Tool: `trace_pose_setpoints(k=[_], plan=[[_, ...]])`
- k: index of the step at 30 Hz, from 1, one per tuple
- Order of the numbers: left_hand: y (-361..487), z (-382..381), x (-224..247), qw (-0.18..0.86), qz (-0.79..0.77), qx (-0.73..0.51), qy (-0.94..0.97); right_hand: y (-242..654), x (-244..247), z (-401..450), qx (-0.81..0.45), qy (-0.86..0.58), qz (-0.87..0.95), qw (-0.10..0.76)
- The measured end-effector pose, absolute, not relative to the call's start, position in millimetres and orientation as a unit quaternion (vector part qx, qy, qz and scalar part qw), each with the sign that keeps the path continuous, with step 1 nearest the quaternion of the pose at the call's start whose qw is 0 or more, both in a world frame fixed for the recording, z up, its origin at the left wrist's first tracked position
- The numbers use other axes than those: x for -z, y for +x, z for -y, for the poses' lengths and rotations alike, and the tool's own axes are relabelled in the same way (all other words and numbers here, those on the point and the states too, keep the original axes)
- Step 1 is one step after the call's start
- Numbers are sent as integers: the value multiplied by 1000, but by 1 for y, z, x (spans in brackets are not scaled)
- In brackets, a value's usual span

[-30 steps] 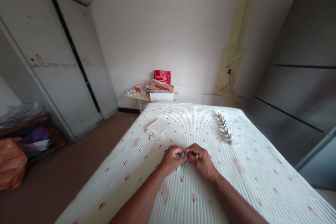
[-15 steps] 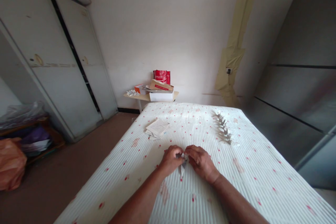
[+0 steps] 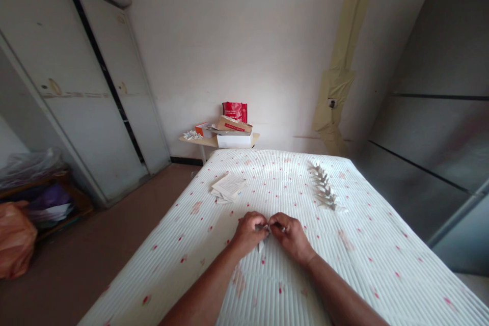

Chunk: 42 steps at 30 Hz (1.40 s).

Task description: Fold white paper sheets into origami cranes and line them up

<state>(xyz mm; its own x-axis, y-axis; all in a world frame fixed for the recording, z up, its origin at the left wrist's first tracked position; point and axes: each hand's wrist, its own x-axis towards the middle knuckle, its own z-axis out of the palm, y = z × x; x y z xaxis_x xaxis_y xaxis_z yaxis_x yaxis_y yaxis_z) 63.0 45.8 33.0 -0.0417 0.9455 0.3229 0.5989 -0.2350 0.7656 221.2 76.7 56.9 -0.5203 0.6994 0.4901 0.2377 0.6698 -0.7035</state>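
1. The small folded paper piece (image 3: 261,246) sits at the lower centre of the frame, between the two hands and just above the striped bed cover (image 3: 328,285).
2. The left hand (image 3: 250,233) pinches it between thumb and fingers, the grip closed over its upper part; the right hand (image 3: 290,236) has thumb and forefinger pressed together, pinching its edge where the two hands meet.
3. It should be very light, so weight hardly matters. Being paper, it likely takes a crease crisply, is firmer where layers double up, and gives way at single-layer points.
4. Slipping seems a small worry; crushing or tearing a thin corner is the likelier one. The best hold is fingertip-light, on the thick folded middle, leaving the narrow tips free.
5. The one clear pale tip points towards the bottom edge of the frame, leaning slightly left.
6. Its long axis seems to run steeply from the meeting fingertips down to that tip, though the fingers hide most of the body, so this is a fair guess only.
7. Loose paper sheets (image 3: 228,187) lie left of centre; a row of folded paper figures (image 3: 324,186) runs down the right of centre.
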Motion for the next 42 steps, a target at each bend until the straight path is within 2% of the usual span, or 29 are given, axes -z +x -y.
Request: trace_pose_setpoints(k=[7,22,28,42], plan=[[63,-46,-32,206,-583,-427,659,224,-58,-79,-278,-264,839,387],[62,-46,-32,201,-581,-425,665,233,-66,-85,-164,-219,922,275],[62,-46,-31,203,-581,-422,666,232,-69,-86,-75,-216,946,229],[63,-46,-32,206,-585,-431,656,225,-62,-81,-9,-253,936,244]])
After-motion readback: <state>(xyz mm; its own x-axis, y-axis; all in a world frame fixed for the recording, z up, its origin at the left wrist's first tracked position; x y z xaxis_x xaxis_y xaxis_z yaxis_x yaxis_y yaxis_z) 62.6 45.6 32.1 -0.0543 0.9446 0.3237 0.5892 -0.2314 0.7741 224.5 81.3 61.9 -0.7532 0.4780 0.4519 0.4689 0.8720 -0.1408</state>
